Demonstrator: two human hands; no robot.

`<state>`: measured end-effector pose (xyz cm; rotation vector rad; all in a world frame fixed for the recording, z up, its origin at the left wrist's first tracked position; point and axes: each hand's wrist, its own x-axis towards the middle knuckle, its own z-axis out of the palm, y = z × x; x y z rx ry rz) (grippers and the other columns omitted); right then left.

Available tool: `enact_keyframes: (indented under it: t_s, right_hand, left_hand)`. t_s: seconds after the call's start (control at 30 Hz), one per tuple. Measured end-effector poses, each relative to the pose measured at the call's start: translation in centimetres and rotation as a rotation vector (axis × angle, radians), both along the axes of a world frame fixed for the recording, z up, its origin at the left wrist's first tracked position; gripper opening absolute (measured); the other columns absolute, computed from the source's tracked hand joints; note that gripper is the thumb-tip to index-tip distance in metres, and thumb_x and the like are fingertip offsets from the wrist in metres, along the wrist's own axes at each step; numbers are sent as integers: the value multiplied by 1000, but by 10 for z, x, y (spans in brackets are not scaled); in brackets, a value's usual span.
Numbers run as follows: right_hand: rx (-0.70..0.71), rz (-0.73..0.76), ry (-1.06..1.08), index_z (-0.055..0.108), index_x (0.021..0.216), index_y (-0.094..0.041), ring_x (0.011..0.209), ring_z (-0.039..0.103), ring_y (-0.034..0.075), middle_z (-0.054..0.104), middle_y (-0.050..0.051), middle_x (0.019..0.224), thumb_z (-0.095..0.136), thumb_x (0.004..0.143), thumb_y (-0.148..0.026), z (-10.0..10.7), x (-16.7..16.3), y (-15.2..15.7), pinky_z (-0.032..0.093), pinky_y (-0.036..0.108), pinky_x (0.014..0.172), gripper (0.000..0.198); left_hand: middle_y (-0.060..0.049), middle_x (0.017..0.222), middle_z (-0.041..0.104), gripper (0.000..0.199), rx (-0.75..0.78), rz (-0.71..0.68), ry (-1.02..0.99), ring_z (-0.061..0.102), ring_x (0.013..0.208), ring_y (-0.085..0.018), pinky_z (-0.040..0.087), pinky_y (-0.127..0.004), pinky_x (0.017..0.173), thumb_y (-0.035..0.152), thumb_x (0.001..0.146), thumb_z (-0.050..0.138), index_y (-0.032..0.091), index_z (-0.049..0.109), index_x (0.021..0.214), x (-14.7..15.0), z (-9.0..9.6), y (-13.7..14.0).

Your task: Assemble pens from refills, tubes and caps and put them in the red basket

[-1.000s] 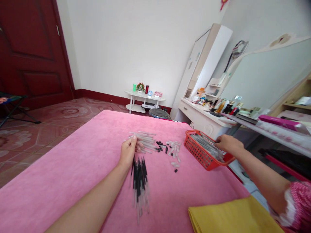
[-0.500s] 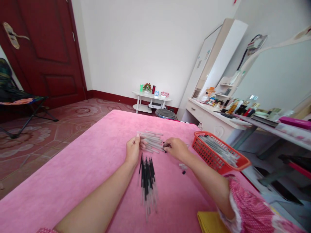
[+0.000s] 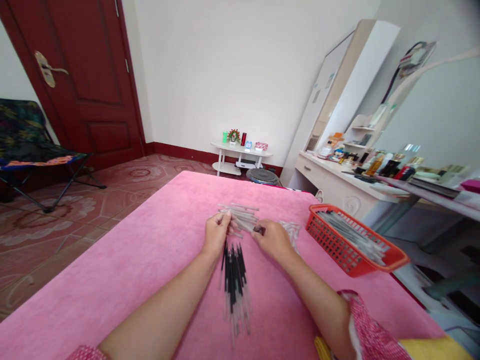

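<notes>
My left hand (image 3: 217,231) is closed, thumb and fingers pinched at the left end of a clear pen barrel. More clear, greyish pen barrels (image 3: 243,214) lie loosely side by side on the pink cloth just beyond it. My right hand (image 3: 273,237) is closed at the barrels' right end, pinching a small dark piece (image 3: 258,229) that looks like a pen cap; blur hides its exact form. Between my forearms lies a bundle of black-inked pen refills (image 3: 234,275), tips pointing away from me. Small clear pieces (image 3: 290,231) lie beside my right hand, partly behind it.
An orange-red plastic basket (image 3: 350,245) full of clear tubes stands at the table's right edge. Yellow cloth (image 3: 431,348) lies at the near right. Past the pink-covered table (image 3: 150,225) are a dressing table (image 3: 337,182), a low white stand (image 3: 240,150) and a folding chair (image 3: 41,145).
The whole view has shifted slightly, so things sit further right. My right hand has moved a little closer to my left. My right forearm now covers the small black piece seen beside it earlier.
</notes>
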<state>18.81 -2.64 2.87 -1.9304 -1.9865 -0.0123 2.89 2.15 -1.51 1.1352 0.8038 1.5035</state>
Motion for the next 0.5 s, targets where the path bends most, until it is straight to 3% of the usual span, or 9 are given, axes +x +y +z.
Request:
enact_keyframes:
  t_s: [0.13, 0.33, 0.43, 0.5]
  right_hand:
    - [77, 41, 109, 67, 79, -21, 72, 59, 16, 68, 1, 80, 59, 72, -26, 3, -2, -1, 35, 23, 61, 11]
    - [113, 107, 200, 66, 82, -20, 77, 58, 16, 67, 2, 83, 59, 74, -28, 7, -10, -5, 38, 23, 67, 13]
    - [60, 88, 221, 64, 89, -18, 73, 58, 15, 67, 3, 81, 60, 74, -33, 10, -14, -10, 37, 23, 63, 21]
    - [-62, 120, 179, 65, 82, -18, 66, 57, 14, 67, 2, 74, 60, 75, -36, 10, -17, -16, 35, 22, 58, 20]
  left_hand:
    - [-2, 54, 61, 30, 13, -1, 113, 52, 44, -10, 38, -19, 42, 41, 71, 65, 11, 64, 69, 2, 3, -3]
    - [-4, 59, 64, 28, 20, -164, 150, 58, 51, -12, 46, -22, 50, 37, 69, 69, 9, 65, 69, 4, 5, -7]
    - [-3, 61, 64, 27, -17, -160, 21, 58, 53, -11, 48, -22, 53, 37, 71, 68, 10, 65, 74, 4, 3, -5]
    - [-2, 61, 63, 27, -45, -128, -92, 58, 54, -11, 49, -22, 53, 36, 71, 68, 10, 65, 78, 3, 1, -4]
